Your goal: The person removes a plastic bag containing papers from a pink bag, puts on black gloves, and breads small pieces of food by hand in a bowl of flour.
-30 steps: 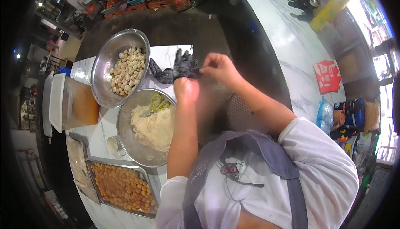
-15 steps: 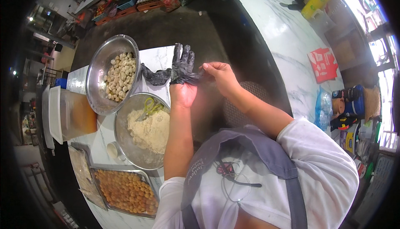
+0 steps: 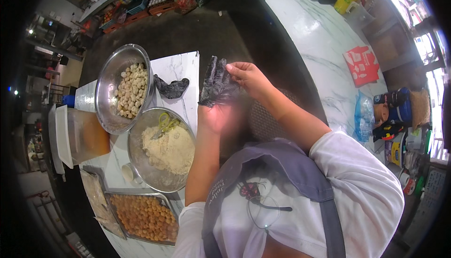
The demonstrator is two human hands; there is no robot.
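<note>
A thin black disposable glove [image 3: 218, 82] covers the fingers and upper palm of my left hand [image 3: 214, 112], while the heel of the palm and the wrist are bare. The left fingers stretch upward inside it. My right hand [image 3: 249, 77], bare, pinches the glove between thumb and fingers near its fingertips. On the white tabletop to the left lies another black glove [image 3: 172, 88], crumpled. Beside it stands a steel bowl [image 3: 101, 86] of floury round balls [image 3: 130, 89]. Nearer to me, a second steel bowl [image 3: 136, 152] holds pale flour [image 3: 167, 147] and green-handled scissors [image 3: 165, 122].
A metal tray [image 3: 141, 193] of browned balls [image 3: 143, 218] sits at the near left, below a small white cup [image 3: 129, 172]. A plastic tub [image 3: 87, 136] of orange-brown content stands farther left. Past a dark floor gap, a marble counter [image 3: 310, 37] runs along the right, with a red packet [image 3: 361, 65].
Both hands have shifted slightly right, away from the loose glove. My right hand has moved up from the glove's lower side to near its fingertips.
</note>
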